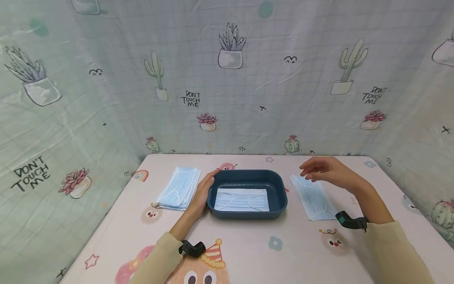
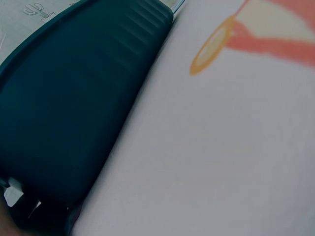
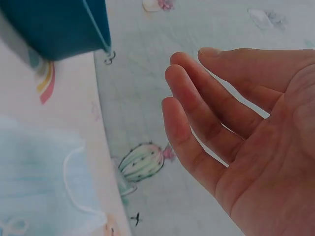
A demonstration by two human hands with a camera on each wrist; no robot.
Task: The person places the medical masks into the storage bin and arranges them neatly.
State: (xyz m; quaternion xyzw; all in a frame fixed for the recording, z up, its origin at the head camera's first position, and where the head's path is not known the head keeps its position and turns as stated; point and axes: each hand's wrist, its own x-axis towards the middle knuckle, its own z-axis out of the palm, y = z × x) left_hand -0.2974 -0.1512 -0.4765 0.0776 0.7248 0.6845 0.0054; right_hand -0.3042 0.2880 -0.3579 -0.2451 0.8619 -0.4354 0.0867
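Note:
A dark blue rectangular tray [image 1: 245,215] sits on the table, with light blue face masks [image 1: 242,200] lying flat in it. My left hand [image 1: 202,194] rests along the tray's left outer wall, fingers fairly straight and fingertips at the far rim. In the left wrist view, the tray's side [image 2: 83,98] fills the left part. Relaxed, slightly bent fingers mark my right hand [image 1: 328,171], raised over the far end of the right-hand face masks [image 1: 313,199]. Nothing lies in its palm, as the right wrist view shows of the hand [image 3: 261,132].
To the left of the tray lies a stack of light blue face masks [image 1: 179,188], close beside the left forearm. The table [image 1: 248,252] has a pale cartoon-print cover. A cactus-print curtain [image 1: 262,86] rises behind it and along both sides.

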